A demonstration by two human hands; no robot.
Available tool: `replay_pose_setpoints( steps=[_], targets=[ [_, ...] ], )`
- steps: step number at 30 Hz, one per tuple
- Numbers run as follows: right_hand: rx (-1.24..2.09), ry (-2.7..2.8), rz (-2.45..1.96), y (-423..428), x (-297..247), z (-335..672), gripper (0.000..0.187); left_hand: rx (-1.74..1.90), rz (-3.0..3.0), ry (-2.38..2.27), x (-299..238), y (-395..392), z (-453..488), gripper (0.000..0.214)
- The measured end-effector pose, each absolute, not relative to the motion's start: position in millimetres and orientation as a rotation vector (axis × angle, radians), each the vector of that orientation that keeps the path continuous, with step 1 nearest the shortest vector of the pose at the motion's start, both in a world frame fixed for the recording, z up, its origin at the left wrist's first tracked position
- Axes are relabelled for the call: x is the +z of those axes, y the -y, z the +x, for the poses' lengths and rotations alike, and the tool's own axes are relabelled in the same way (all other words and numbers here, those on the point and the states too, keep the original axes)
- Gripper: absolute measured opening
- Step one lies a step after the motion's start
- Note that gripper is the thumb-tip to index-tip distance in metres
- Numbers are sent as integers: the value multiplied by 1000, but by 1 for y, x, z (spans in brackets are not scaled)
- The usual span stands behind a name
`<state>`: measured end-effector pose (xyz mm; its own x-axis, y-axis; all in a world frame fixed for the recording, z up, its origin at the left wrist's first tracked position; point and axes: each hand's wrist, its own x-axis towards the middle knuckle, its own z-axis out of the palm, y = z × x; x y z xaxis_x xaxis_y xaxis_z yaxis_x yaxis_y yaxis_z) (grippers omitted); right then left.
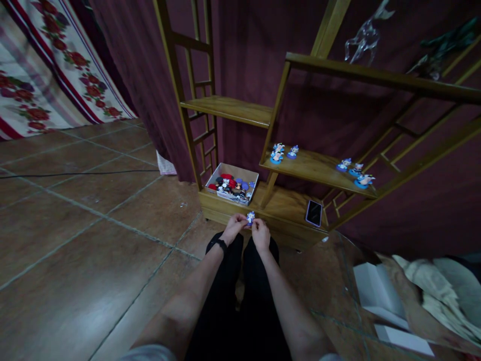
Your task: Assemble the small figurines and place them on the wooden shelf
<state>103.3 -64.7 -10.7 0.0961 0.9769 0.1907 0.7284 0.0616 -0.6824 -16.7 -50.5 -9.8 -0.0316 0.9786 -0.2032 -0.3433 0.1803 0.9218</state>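
My left hand (233, 226) and my right hand (260, 233) meet in front of my knees, both pinched on a small blue and white figurine (250, 217). They hover just before the bottom board of a wooden shelf unit (285, 205). A white box (251, 176) with several small figures and red and blue parts sits on that board, just beyond my hands. More blue figurines stand on the middle shelf in two groups: a left figurine group (281, 152) and a right figurine group (355, 171).
A phone (313, 213) lies on the bottom board to the right. White papers (379, 291) and pale cloth (439, 291) lie on the floor at right. A dark red curtain hangs behind the shelf. A black cable (75, 174) crosses the tiled floor at left.
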Motion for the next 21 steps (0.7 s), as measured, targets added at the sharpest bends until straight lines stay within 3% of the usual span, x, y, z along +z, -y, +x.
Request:
replay_pose_setpoints(
  steps=[10, 21],
  targets=[
    [501, 1651, -1691, 66, -7, 104, 21, 1217, 842, -1045, -6, 53, -17, 32],
    [531, 1637, -1659, 68, -6, 103, 23, 1159, 899, -989, -8, 51, -19, 29]
  ],
)
